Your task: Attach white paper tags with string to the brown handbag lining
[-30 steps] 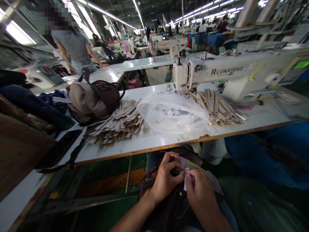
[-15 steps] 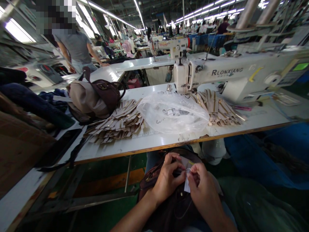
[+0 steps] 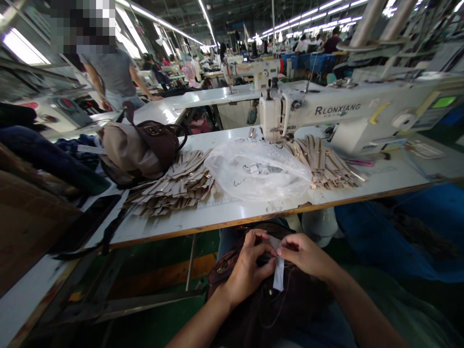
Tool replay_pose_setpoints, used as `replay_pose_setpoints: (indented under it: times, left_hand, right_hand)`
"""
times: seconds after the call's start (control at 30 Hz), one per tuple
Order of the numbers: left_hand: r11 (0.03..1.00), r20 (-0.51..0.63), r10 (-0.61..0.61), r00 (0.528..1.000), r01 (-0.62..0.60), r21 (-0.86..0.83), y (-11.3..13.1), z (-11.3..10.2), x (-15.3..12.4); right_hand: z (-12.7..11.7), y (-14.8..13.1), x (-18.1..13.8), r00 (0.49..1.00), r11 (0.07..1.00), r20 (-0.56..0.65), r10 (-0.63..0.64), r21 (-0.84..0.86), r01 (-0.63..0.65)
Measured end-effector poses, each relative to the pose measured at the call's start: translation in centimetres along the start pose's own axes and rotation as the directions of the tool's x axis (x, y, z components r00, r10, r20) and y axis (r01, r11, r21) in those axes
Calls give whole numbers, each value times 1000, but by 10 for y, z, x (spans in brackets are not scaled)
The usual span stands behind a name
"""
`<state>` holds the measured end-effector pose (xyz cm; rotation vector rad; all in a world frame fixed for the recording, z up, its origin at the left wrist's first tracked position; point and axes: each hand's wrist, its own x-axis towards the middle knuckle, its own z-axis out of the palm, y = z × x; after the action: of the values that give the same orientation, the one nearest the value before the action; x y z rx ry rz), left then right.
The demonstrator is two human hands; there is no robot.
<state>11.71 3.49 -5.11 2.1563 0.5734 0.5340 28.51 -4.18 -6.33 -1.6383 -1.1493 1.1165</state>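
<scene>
A dark brown bag (image 3: 250, 316) lies across my lap below the table edge. My left hand (image 3: 253, 261) is closed in a pinch at the bag's upper part, by the top of a white label strip (image 3: 279, 275). From the other side my right hand (image 3: 299, 251) pinches at the same spot, thumb and forefinger closed near the label's upper end. The strip hangs down over the brown fabric, and a loose thread (image 3: 277, 319) loops below it. What exactly lies between my fingertips is partly hidden.
A white sewing machine (image 3: 326, 108) stands on the white table (image 3: 232, 215). Beside it lie beige zipper strips (image 3: 326, 166), a clear plastic bag (image 3: 261, 179) and another strip pile (image 3: 174, 191). A brown and beige bag (image 3: 134, 150) sits left; a person (image 3: 112, 72) stands beyond.
My right hand has shifted up and turned sideways, its wrist swinging out to the right. More of the white label now shows, hanging lower. My left hand stays nearly in place.
</scene>
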Motion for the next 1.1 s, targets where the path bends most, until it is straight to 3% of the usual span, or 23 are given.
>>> replay_pose_setpoints:
  times: [0.1, 0.43, 0.63, 0.7, 0.83, 0.9, 1.0, 1.1]
  left_hand:
    - [1000, 18, -22, 1000, 22, 5, 2, -1, 2]
    - [1000, 138, 12, 990, -9, -21, 4, -10, 11]
    - [999, 180, 24, 983, -17, -42, 5, -13, 8]
    - [999, 157, 1, 988, 5, -41, 4, -14, 8]
    - [999, 166, -20, 986, 27, -38, 3, -16, 10]
    - [999, 167, -24, 986, 30, -38, 2, -15, 11]
    - [999, 164, -28, 986, 35, -39, 1, -14, 12]
    - [998, 160, -26, 987, 34, -46, 1, -14, 12]
  right_hand:
    - [4, 0, 2, 1000, 997, 0, -24, 80, 24]
    - [19, 4, 0, 978, 933, -204, 47, 357, 30]
    - [2, 7, 12, 939, 871, -319, 129, 489, 46]
    - [-11, -2, 7, 952, 836, -271, 143, 547, 30]
    - [-47, -29, -19, 989, 685, 17, 150, 719, -116]
    - [-64, -39, -32, 991, 653, 56, 117, 748, -120]
    - [-76, -43, -41, 993, 681, -69, 97, 732, -15]
    - [-60, -36, -42, 950, 867, -303, 73, 491, 90]
